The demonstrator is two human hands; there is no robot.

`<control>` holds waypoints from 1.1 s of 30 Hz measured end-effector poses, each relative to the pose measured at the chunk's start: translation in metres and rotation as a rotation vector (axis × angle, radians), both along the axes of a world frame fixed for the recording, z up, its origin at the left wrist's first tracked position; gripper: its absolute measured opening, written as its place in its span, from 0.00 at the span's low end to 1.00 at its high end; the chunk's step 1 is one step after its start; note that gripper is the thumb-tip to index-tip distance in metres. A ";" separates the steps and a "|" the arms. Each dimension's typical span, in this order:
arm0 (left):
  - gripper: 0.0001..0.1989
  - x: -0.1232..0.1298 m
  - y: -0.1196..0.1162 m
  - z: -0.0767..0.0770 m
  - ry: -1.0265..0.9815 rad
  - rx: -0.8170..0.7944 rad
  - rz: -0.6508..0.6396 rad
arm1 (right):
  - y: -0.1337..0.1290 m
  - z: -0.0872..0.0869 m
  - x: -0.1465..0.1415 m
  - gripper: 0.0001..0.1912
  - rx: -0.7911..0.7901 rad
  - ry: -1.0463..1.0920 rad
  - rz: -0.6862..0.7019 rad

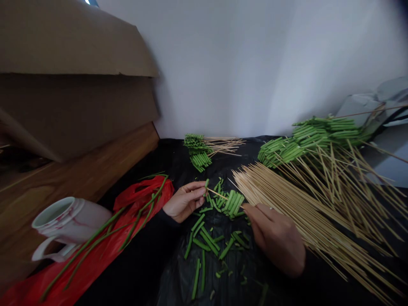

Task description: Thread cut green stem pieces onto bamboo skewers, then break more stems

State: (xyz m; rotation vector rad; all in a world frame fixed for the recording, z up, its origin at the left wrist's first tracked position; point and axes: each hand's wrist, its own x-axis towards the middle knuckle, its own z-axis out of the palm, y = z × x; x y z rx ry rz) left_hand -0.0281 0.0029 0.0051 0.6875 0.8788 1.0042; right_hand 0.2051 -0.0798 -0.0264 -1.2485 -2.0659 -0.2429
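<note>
My right hand (276,238) is closed round a bamboo skewer (217,194) that carries a row of cut green bean pieces (233,203). The skewer points left toward my left hand (188,200). Between that hand's thumb and fingers a single green bean piece (206,185) is pinched, touching or very near the skewer's tip; whether the tip has pierced it I cannot tell. Below and between both hands, loose cut green beans (208,240) lie scattered on black plastic sheeting (178,272).
Bare skewers (287,199) lie in a thick bundle at right. Behind them is a pile of loaded skewers (312,138), with a smaller stack (198,151) near the wall. At left are a white mug (73,223), a red plastic bag (105,242) with long beans and a cardboard box (79,85).
</note>
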 end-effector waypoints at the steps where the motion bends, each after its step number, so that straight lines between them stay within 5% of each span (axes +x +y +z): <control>1: 0.12 0.000 0.000 0.000 0.001 0.002 0.001 | 0.000 0.000 0.000 0.13 0.003 -0.004 -0.004; 14: 0.14 0.000 0.000 -0.001 0.012 0.014 0.024 | 0.001 -0.002 0.001 0.14 0.031 -0.028 -0.013; 28: 0.14 0.003 -0.002 0.000 0.252 0.188 0.072 | -0.001 -0.002 -0.002 0.14 0.003 -0.058 -0.031; 33: 0.17 0.002 -0.002 0.003 0.135 0.082 -0.019 | 0.000 -0.001 0.000 0.14 -0.015 -0.003 -0.015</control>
